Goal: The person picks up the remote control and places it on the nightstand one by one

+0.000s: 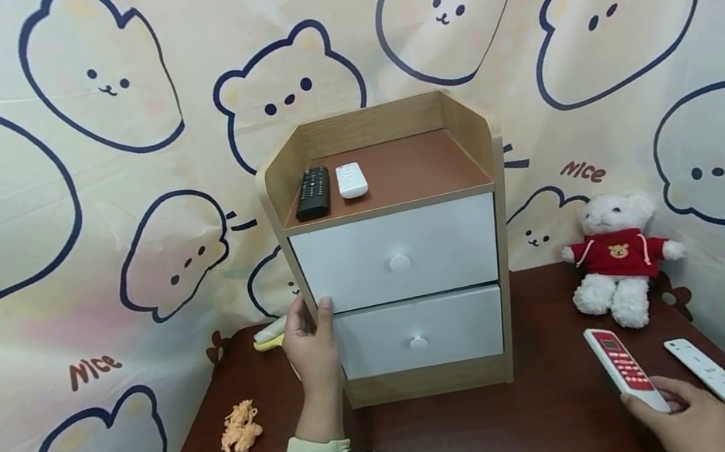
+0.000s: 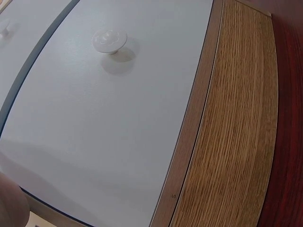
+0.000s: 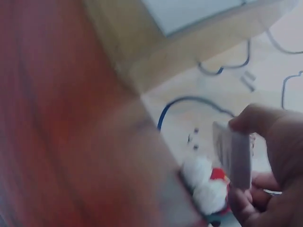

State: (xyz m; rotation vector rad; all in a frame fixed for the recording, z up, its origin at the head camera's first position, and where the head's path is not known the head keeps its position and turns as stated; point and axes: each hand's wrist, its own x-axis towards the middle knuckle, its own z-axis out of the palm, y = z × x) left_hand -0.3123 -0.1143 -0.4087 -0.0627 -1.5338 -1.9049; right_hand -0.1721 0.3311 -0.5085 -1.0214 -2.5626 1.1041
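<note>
In the head view my left hand [image 1: 312,343] rests at the left edge of a small wooden cabinet [image 1: 511,329], thumb at the front and fingers along the side. The cabinet has a white upper drawer [image 1: 348,267] and a white lower drawer [image 1: 373,345], both closed, each with a round knob. My right hand [image 1: 696,414] pinches a white remote control [image 1: 626,366] with red buttons, at the table's right side. In the right wrist view this remote [image 3: 240,158] appears edge-on between thumb and fingers. The left wrist view shows a drawer knob [image 2: 109,41] up close.
On the cabinet's top lie a black remote [image 1: 313,193] and a small white remote [image 1: 352,180]. Another white remote [image 1: 719,380] lies beside my right hand. A white teddy bear [image 1: 620,258] in red sits behind. Orange yarn [image 1: 240,430] lies at left, near a partly hidden yellow object [image 1: 269,343].
</note>
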